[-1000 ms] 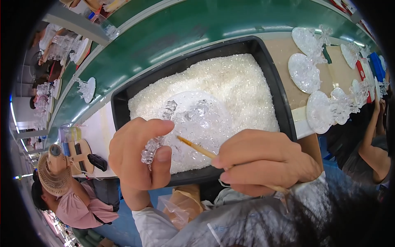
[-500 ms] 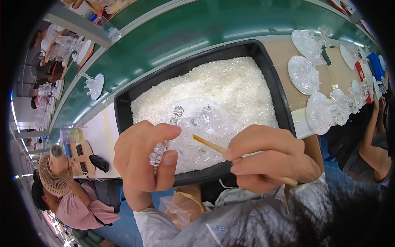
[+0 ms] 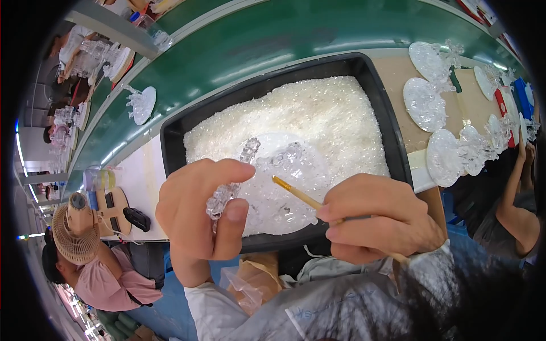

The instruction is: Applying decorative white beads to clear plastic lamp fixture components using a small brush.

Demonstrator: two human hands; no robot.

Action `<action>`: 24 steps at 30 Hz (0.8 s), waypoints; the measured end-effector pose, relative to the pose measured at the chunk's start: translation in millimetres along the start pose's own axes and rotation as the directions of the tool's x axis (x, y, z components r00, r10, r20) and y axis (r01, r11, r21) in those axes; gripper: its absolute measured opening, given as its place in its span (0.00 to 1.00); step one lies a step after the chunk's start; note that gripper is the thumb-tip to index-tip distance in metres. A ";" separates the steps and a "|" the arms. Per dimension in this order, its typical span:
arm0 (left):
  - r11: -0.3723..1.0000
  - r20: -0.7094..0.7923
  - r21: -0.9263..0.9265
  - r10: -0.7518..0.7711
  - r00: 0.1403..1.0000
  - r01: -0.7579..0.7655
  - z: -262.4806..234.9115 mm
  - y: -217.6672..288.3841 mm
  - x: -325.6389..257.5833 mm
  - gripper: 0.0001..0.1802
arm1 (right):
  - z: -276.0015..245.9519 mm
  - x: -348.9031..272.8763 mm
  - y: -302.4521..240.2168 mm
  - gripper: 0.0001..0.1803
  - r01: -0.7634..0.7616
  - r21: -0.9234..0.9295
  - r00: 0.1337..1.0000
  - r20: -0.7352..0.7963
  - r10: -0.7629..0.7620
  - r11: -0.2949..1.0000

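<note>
My left hand (image 3: 202, 210) is closed round a clear, knobbly plastic ornament (image 3: 249, 150), part of which shows between thumb and fingers. Beyond the fingers lies a round white disc (image 3: 301, 187) with clear raised parts, over the bed of glittering granules (image 3: 318, 108); whether it touches them I cannot tell. In my right hand (image 3: 381, 219) is a thin brush (image 3: 301, 195), pinched between thumb and fingers. Its yellowish tip points left above the disc, apart from my left hand.
A black tray (image 3: 382, 108) holds the granules. Behind it runs a green conveyor belt (image 3: 239, 51) carrying a clear ornament (image 3: 141, 105). Several clear ornaments on discs (image 3: 425, 105) stand at right. A fan (image 3: 77, 227) and a co-worker in pink (image 3: 122, 281) are at left; another person's arm (image 3: 515, 199) is at right.
The ornament on the green belt has moved farther along, up and to the right. My right hand and brush have shifted slightly right. Both hands keep their holds.
</note>
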State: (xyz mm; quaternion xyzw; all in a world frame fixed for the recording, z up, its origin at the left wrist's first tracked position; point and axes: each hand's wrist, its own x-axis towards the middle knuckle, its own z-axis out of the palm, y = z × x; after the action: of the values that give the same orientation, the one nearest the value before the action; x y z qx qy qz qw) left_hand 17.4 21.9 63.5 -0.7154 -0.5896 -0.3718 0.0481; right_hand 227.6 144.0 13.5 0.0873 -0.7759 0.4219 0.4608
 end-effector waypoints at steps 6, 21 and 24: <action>0.986 0.014 -0.033 -0.164 0.986 0.164 -2.8 3.3 -0.3 0.11 | 0.3 7.6 -1.8 0.12 0.025 -0.104 0.998 0.061 -0.019 0.994; 0.976 -0.064 -0.212 -0.065 0.996 0.050 0.9 -9.3 -3.0 0.11 | 15.0 -0.6 7.2 0.13 0.026 -0.139 0.997 -0.071 -0.036 0.990; 0.973 -0.045 -0.212 -0.101 0.994 0.089 0.9 -8.5 -2.1 0.11 | 13.2 -4.1 6.6 0.14 0.042 -0.095 0.992 -0.111 -0.053 0.995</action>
State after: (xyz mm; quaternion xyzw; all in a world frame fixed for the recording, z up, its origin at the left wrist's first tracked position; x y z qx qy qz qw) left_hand 10.4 23.2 58.5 -0.6769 -0.5791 -0.4535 -0.0293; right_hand 218.0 137.4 3.6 0.0603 -0.7649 0.3786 0.5176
